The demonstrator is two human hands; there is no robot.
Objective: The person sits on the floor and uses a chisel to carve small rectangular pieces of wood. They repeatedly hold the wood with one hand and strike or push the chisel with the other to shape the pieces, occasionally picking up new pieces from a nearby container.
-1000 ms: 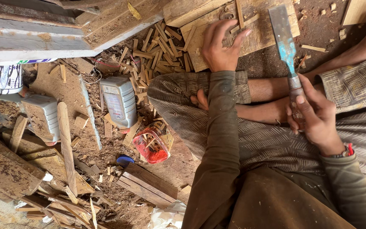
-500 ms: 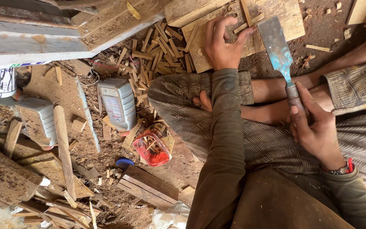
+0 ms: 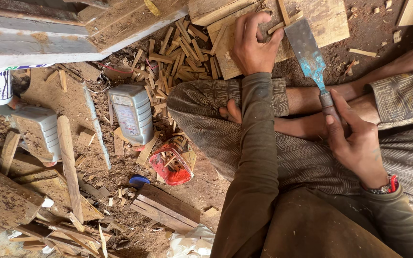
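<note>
I sit cross-legged on the ground. My left hand presses on a pale wooden block and pinches a thin wooden stick that stands against it. My right hand grips the handle of a broad chisel with a worn blue blade. The blade points up and to the left, and its edge lies on the block just right of my left fingers. A heap of short cut sticks lies left of the block.
A grey plastic canister lies on the dirt beside a second canister. A red container with wood bits sits by my knee. Planks and offcuts litter the left. A long grey beam crosses the top left.
My right hand has dropped slightly toward my lap, and the chisel blade has swung a little left toward the stick. My left hand stays on the block.
</note>
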